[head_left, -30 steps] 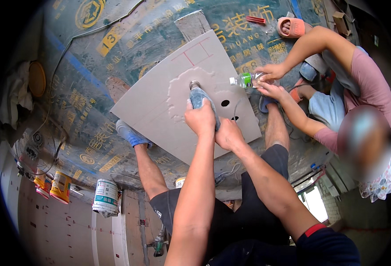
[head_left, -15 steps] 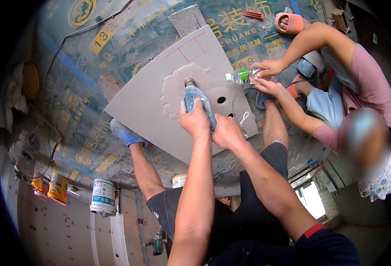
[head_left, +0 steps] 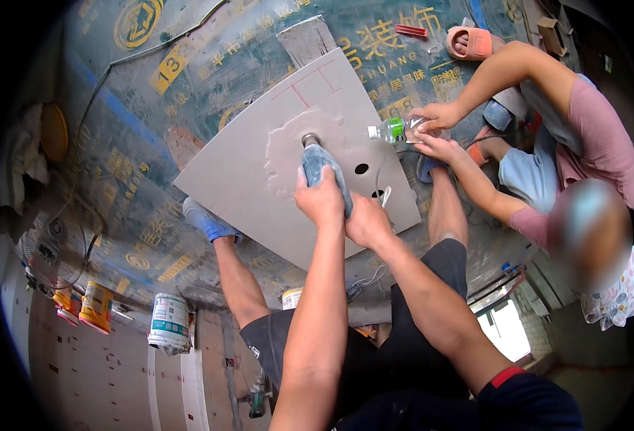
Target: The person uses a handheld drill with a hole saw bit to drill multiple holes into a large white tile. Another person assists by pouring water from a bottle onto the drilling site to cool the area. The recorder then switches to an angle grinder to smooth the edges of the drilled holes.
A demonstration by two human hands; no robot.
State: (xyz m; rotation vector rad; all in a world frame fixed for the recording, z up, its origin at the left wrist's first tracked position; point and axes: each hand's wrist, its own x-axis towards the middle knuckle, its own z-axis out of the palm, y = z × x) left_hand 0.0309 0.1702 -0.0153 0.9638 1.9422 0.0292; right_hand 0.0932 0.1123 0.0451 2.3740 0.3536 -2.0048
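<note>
Green printed floor sheet (head_left: 209,79) under everything. Co-worker (head_left: 597,136) in pink top crouched at right. Pale grey slab (head_left: 238,169) lies flat-looking on the sheet, between the person's feet, one edge curved, red lines drawn near its far corner. Wet patch (head_left: 286,161) with ragged outline, left of slab centre and around the tool's tip.

Power tool (head_left: 321,161), dusty blue-grey body, stands tilted over the slab, front end at the wet patch, rear end toward the person. Left hand (head_left: 322,199): closed round the tool body, thumb laid along the top, undersides of fingers hidden. Right hand (head_left: 367,221): curled round the rear end, just behind and right of the left hand; most fingertips out of sight.

Clear bottle (head_left: 397,131), green label, held sideways in both co-worker hands, cap end pointing at the tool. Round metal bit (head_left: 309,138) at tool front, meets slab surface; any depth can't be told. Dark round hole (head_left: 361,169) right of the tool, another nearer the right hand, partly covered.
</note>
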